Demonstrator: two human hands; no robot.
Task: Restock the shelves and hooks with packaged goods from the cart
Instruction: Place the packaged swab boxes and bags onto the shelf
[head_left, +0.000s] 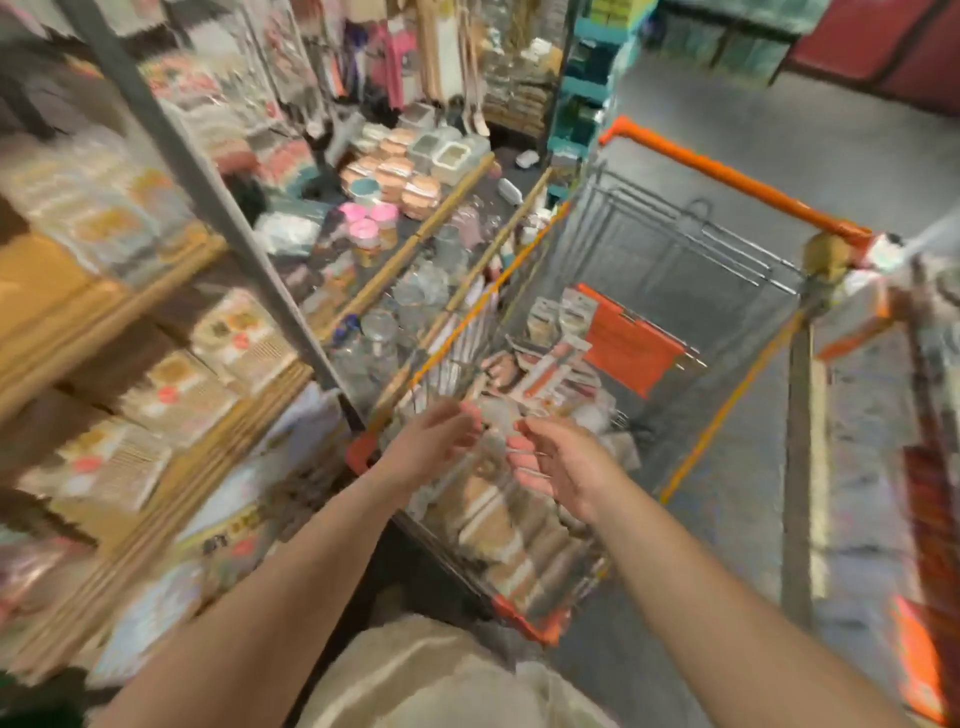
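**Inspector:** State both hands and what they hold.

**Operator:** I see my left hand (434, 441) and right hand (563, 465) together over the near end of the cart (737, 179). Between them is a slim clear-wrapped packet (491, 457). The right fingers (524, 447) curl round its edge in a pinch. The left fingers are bent toward it and seem to touch its upper end, but the picture is smeared — whether they actually grip it, I cannot tell.

**Inspector:** Where do the goods stand?

**Operator:** Mostly in the cart. Under my hands lies a heap of striped tan packets (511, 540), and further in there are carded utensils (550, 358) and an orange flat pack (631, 340). The far half of the basket shows bare wire.

**Inspector:** And the shelving?

**Operator:** To my left. The middle shelf (405, 249) carries glass jars (382, 340), pink-lidded tubs (366, 223) and round peach containers (410, 182). Boxed goods (176, 400) fill the nearer tiers, and hanging stock (395, 62) lines the hooks at the back. Too blurred to pick out free hooks or gaps.

**Inspector:** Progress?

**Operator:** My judgement — well short of finished. The near end of the cart is piled with stock, and the packet in hand has not yet reached a shelf or hook. What remains is that packet, then the rest of the heap.
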